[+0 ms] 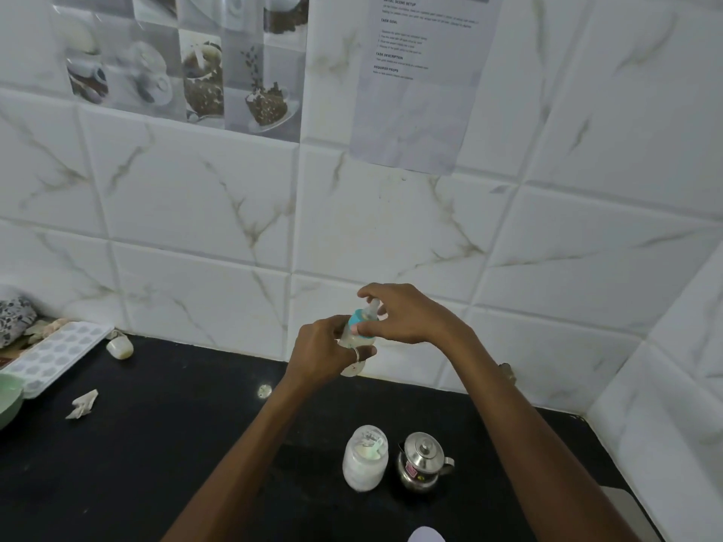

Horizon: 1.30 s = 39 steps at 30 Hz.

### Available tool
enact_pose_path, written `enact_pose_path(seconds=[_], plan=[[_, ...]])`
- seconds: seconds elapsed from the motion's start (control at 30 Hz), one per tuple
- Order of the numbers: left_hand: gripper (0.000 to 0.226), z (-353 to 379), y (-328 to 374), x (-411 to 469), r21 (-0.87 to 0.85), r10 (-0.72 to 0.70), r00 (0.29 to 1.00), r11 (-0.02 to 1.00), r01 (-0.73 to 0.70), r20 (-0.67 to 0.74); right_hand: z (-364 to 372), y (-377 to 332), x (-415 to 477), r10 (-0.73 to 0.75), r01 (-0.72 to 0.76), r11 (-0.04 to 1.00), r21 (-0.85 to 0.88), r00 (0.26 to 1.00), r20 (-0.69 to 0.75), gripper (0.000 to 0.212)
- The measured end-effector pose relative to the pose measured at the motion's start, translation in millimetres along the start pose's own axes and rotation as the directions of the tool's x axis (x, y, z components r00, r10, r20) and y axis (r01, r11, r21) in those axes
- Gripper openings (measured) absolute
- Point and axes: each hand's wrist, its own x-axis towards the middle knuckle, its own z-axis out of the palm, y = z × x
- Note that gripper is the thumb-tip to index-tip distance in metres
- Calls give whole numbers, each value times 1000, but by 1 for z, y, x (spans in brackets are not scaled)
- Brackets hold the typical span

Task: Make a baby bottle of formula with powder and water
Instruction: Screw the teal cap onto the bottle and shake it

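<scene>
A small clear baby bottle (349,338) with milky liquid inside is held up in front of the tiled wall. My left hand (326,356) wraps around its body. My right hand (403,314) grips its blue collar (362,320) and the nipple top from the right. Down on the black counter stands an open jar of white powder (365,458) with a scoop lying inside. Right beside it sits a small steel kettle (422,459) with its lid on.
A white ice tray (54,356), a green bowl (8,400) and patterned cloth (15,316) sit at the far left. A small cap (120,347) and a crumpled paper scrap (83,403) lie on the black counter (176,444). The tiled wall (645,385) turns a corner at the right.
</scene>
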Motion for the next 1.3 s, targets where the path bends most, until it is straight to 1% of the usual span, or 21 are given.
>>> enact_pose_path(seconds=[0.07,0.13,0.2,0.27,0.3,0.37,0.43,0.5,0.57,0.6,0.63,0.7,0.83,0.9,1.0,1.1,1.2,1.3], plan=[[62,-2,1,1,13,3,1000,1000,-3,2,-6,0,-2,-82,79,996,47,995,59,53],[64,-4,3,2,15,9,1000,1000,-9,-4,-7,-2,-2,-103,100,993,59,993,51,45],[64,-3,5,1,8,11,1000,1000,-11,-5,-5,-3,1,-76,76,996,42,997,6,39],[62,-3,5,0,4,14,1000,1000,-14,-6,-2,-7,3,-13,11,999,-41,998,-54,35],[61,-2,5,-1,1,17,1000,1000,-17,-8,0,-8,5,21,-30,994,-103,996,-88,37],[61,-2,4,-2,1,20,1000,1000,-20,-12,7,-10,7,75,-108,972,-207,984,-162,53],[62,-2,4,-2,5,13,1000,1000,-13,-11,10,-9,6,84,-132,964,-233,976,-203,62],[61,-4,4,-1,-12,15,1000,1000,-15,-11,4,-7,3,63,-88,984,-156,985,-158,54],[60,-7,4,0,-34,10,1000,999,-11,-14,-8,-7,-1,-23,23,999,-40,999,-23,46],[61,-8,5,0,-42,8,1000,999,-8,-15,-13,-7,-3,-66,66,998,-7,997,32,46],[61,-9,6,1,-44,9,1000,999,-9,-16,-16,-8,-3,-93,93,996,-1,994,56,45],[61,-9,8,1,-36,21,1000,999,-21,-16,-17,-8,-1,-97,98,995,-33,995,27,42],[59,-5,7,-2,-32,29,1000,999,-28,11,-6,-14,1,-14,-1,985,-171,996,-88,40],[61,-2,5,-4,-11,29,999,1000,-29,29,2,-13,1,9,-29,977,-213,995,-95,41],[61,-1,4,-6,7,33,998,999,-34,46,1,-10,0,5,-9,985,-170,1000,-24,39],[60,-3,4,-6,-3,41,998,999,-41,48,-7,-7,-2,-65,71,990,-125,997,51,39],[58,-6,7,-4,-8,46,997,999,-46,58,-13,-5,-3,-121,130,987,-95,988,94,41],[58,-7,5,-4,2,53,996,999,-53,78,-16,-5,-4,-143,153,986,-72,981,128,43]])
